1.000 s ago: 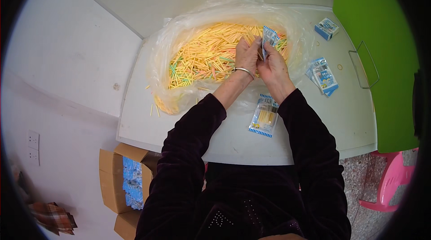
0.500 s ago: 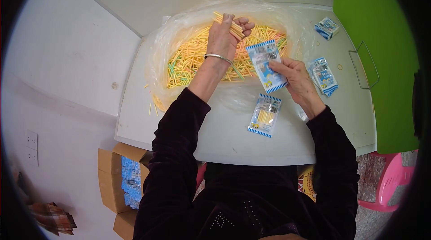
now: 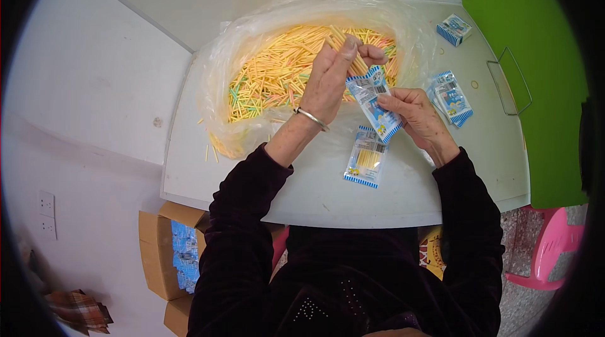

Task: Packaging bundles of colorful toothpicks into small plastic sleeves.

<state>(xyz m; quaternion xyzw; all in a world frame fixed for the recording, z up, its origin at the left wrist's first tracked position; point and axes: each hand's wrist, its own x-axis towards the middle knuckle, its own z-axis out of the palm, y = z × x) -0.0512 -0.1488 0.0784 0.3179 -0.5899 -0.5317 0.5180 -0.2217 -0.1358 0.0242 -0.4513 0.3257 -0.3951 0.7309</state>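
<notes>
While the left hand (image 3: 331, 79) pinches a small bundle of yellow sticks (image 3: 345, 44) above the heap, the right hand (image 3: 416, 116) grips an open blue-and-white packet (image 3: 373, 102) just beside it; step in hand, judged: filling. Next move calls for lining the stick ends up with the packet mouth.
Clear plastic bag (image 3: 252, 41), far side of surface (image 3: 328, 192): loose yellow, orange, green sticks.
Filled packet (image 3: 365, 157), near centre.
Packet stack (image 3: 450, 97), right.
Cardboard box (image 3: 161, 245), floor, left: blue packets.

Glossy plastic packet (image 3: 373, 101), crinkly clear bag (image 3: 252, 47)
</notes>
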